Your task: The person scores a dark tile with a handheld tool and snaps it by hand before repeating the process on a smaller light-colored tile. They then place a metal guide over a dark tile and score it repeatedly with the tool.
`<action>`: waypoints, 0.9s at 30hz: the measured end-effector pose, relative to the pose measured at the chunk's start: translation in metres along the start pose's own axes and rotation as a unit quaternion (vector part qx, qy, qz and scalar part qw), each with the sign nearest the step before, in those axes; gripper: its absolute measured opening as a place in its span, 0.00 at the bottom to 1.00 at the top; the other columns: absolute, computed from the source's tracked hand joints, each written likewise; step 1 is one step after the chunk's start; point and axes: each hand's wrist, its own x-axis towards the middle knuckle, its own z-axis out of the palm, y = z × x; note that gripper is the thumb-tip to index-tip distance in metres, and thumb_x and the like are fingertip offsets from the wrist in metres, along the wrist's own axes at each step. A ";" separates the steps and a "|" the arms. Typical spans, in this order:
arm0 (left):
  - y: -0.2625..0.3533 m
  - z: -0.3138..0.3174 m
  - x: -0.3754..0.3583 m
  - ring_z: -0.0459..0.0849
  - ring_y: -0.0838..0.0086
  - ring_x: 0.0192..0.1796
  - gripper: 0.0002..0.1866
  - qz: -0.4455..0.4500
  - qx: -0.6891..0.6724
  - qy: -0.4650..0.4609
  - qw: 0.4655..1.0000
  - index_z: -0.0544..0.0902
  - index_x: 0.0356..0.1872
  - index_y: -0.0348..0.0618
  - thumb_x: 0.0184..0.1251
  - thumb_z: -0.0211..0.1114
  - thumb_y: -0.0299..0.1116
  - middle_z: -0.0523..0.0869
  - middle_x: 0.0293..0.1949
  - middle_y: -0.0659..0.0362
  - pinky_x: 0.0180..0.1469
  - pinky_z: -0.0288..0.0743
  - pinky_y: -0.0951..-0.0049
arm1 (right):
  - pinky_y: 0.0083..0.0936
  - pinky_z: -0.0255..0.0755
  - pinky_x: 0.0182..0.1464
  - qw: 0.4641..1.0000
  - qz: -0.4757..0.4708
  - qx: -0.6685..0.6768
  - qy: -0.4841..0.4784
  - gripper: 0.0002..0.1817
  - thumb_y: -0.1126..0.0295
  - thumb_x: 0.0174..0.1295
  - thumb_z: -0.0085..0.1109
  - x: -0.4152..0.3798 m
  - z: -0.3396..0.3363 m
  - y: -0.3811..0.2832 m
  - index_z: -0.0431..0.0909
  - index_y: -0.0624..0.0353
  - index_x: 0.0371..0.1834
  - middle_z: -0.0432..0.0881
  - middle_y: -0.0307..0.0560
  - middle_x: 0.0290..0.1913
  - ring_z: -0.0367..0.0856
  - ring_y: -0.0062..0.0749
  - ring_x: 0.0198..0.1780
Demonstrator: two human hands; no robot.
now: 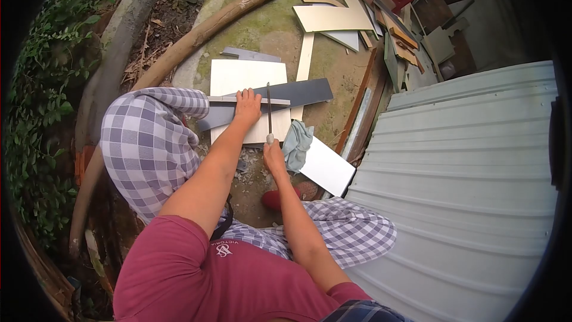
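While the left hand [246, 107] presses flat, fingers spread, pinning the thin strip [247, 100] on the white board [238, 80], the right hand [274, 156] grips the saw [269, 110], fingers wrapped round its handle.

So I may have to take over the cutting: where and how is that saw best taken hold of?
Grip the saw by its pale handle end, nearest the body, where the right hand holds it now. Come from the near side, hand in line with the thin blade, which runs away across the narrow strip. The left hand presses that strip onto the dark board, so keep clear of it.
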 end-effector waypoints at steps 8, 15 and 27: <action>0.001 0.000 0.001 0.63 0.54 0.62 0.23 0.001 -0.004 0.001 1.000 0.71 0.48 0.40 0.50 0.64 0.38 0.67 0.58 0.44 0.65 0.50 0.48 | 0.53 0.67 0.46 0.999 0.035 -0.021 0.004 0.16 0.62 0.65 0.45 -0.032 0.007 -0.002 0.61 0.64 0.47 0.77 0.75 0.37 0.75 0.70 0.43; 0.001 0.000 0.004 0.64 0.54 0.61 0.21 -0.024 -0.033 0.008 0.999 0.72 0.46 0.41 0.50 0.63 0.37 0.68 0.57 0.44 0.64 0.51 0.47 | 0.53 0.68 0.45 0.999 0.016 0.001 0.033 0.16 0.63 0.65 0.45 -0.019 0.003 0.006 0.61 0.63 0.47 0.77 0.75 0.36 0.75 0.70 0.42; -0.001 -0.004 0.001 0.64 0.54 0.61 0.22 0.009 -0.009 -0.002 1.000 0.72 0.48 0.41 0.52 0.63 0.38 0.68 0.58 0.43 0.65 0.49 0.47 | 0.54 0.67 0.45 1.000 0.011 -0.003 0.008 0.17 0.63 0.65 0.44 0.002 -0.002 -0.021 0.61 0.66 0.48 0.76 0.77 0.36 0.75 0.71 0.42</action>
